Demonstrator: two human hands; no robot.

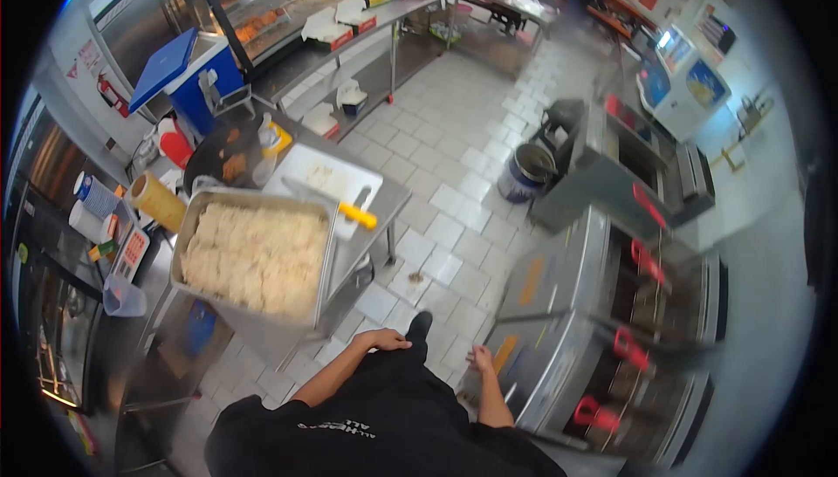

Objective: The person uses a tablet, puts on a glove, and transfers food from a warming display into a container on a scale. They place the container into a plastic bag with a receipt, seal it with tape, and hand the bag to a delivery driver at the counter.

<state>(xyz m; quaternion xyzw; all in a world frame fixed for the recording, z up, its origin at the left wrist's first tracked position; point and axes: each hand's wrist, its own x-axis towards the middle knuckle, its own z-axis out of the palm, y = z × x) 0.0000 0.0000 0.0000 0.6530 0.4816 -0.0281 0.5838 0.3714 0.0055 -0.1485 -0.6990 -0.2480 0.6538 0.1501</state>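
My left hand (pixel 384 339) hangs in front of my dark clothing, fingers loosely bent, with nothing visible in it. My right hand (pixel 479 357) is held low beside the steel fryers (pixel 559 302), its fingers loosely curled and apart from them. To the left, a deep metal pan (pixel 333 254) filled with pale, breaded-looking pieces (pixel 253 254) sits on the steel table. Behind it are a white cutting board (pixel 345 182) and a knife with a yellow handle (pixel 358 216). Neither hand touches these things.
Red-handled baskets (pixel 630 348) stand in the fryers at right. A bucket (pixel 526 171) is on the tiled floor (pixel 419 141). A blue cooler (pixel 188 80), a wrap roll (pixel 157 201) and a glass display case (pixel 288 6) are on the left. Another person (pixel 587 1) is far back.
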